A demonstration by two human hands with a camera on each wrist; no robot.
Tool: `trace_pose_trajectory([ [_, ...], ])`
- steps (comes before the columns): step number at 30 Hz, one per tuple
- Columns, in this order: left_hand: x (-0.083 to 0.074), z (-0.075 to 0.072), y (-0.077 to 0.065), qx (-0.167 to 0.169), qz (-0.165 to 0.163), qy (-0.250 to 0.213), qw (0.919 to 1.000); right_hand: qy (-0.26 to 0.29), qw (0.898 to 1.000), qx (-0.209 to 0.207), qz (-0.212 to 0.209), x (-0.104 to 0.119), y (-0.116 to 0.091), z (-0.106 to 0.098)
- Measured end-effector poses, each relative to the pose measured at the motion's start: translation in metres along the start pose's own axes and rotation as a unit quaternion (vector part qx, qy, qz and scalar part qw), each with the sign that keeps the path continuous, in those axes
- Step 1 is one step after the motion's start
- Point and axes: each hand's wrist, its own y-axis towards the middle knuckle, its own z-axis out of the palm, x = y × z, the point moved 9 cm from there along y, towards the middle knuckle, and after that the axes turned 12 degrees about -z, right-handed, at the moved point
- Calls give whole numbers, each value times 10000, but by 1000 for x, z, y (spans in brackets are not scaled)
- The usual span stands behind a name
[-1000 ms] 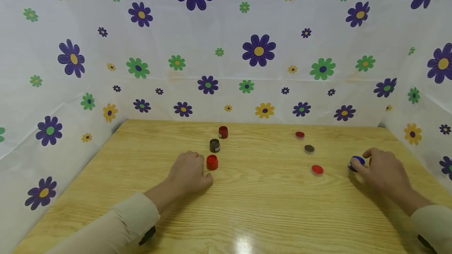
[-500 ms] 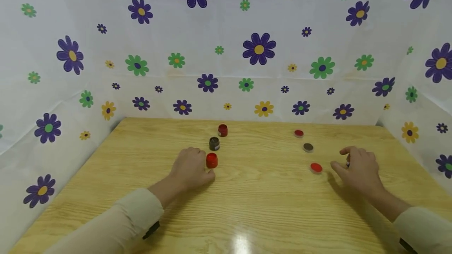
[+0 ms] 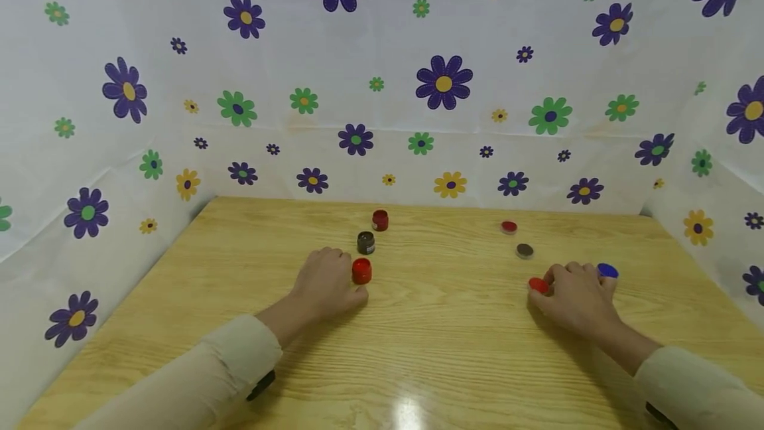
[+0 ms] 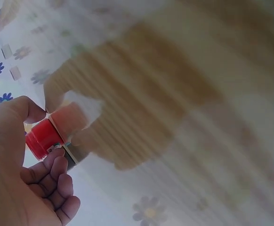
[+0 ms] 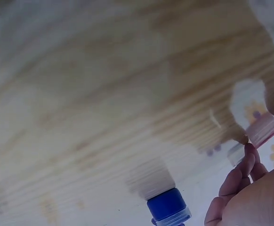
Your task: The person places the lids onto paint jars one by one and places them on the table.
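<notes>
My left hand (image 3: 324,286) is beside an open red paint jar (image 3: 361,271) on the table. In the left wrist view its thumb and curled forefinger are at opposite sides of that jar (image 4: 46,137). My right hand (image 3: 577,298) pinches a red lid (image 3: 538,285) between thumb and fingertips; in the right wrist view the lid (image 5: 271,134) looks clear with a red edge. Just right of that hand stands a blue jar (image 3: 607,271), its lower part hidden by fingers in the head view. The right wrist view shows this blue jar (image 5: 167,205) with a clear rim.
Behind the red jar stand an open dark brown jar (image 3: 366,243) and an open dark red jar (image 3: 380,220). Farther back on the right lie a brown lid (image 3: 524,251) and a dark red lid (image 3: 509,227). Flower-printed cloth walls (image 3: 268,71) border the wooden table (image 3: 442,337).
My right hand has left the blue jar, moved left and come down on the red lid, which it now pinches. The left hand stays beside the red jar.
</notes>
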Motion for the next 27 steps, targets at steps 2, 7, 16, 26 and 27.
trace_pose_trajectory([
  [2,-2,0,2,79,-26,-41,10000,-40,10000,6,-27,1,0,0],
  [7,-5,-1,6,155,-161,7,9998,307,9994,59,-143,9,2,2],
  [16,-6,2,11,128,-199,142,9996,978,9949,159,-171,45,1,11],
  [26,-4,4,11,339,-370,57,9987,1876,9819,189,-161,87,5,15],
  [27,-3,4,11,347,-382,36,9987,1928,9809,185,-183,90,6,16],
])
